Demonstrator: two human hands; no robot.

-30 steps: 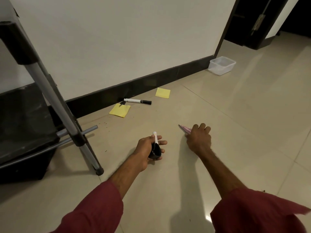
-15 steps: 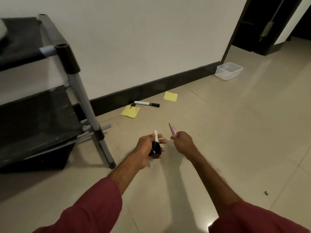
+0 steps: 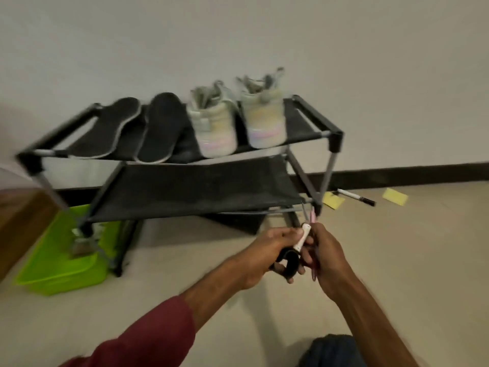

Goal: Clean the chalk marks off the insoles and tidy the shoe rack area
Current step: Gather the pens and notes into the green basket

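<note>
- Up on the shoe rack's [image 3: 185, 192] top shelf, both insoles [image 3: 161, 128] lie, well up-left of where I'm working.
- Grip?
- Left hand [image 3: 275, 250] holds a white stick [image 3: 303, 235], right hand [image 3: 326, 258] a pink pen [image 3: 313, 217].

Green plastic tray [image 3: 53, 276] on the floor; two pale sneakers [image 3: 215, 128] side by side; dark baseboard [image 3: 410, 176]

Shoe rack top shelf [image 3: 299, 123] holds two insoles [image 3: 161, 128], two sneakers [image 3: 214, 125].
</note>
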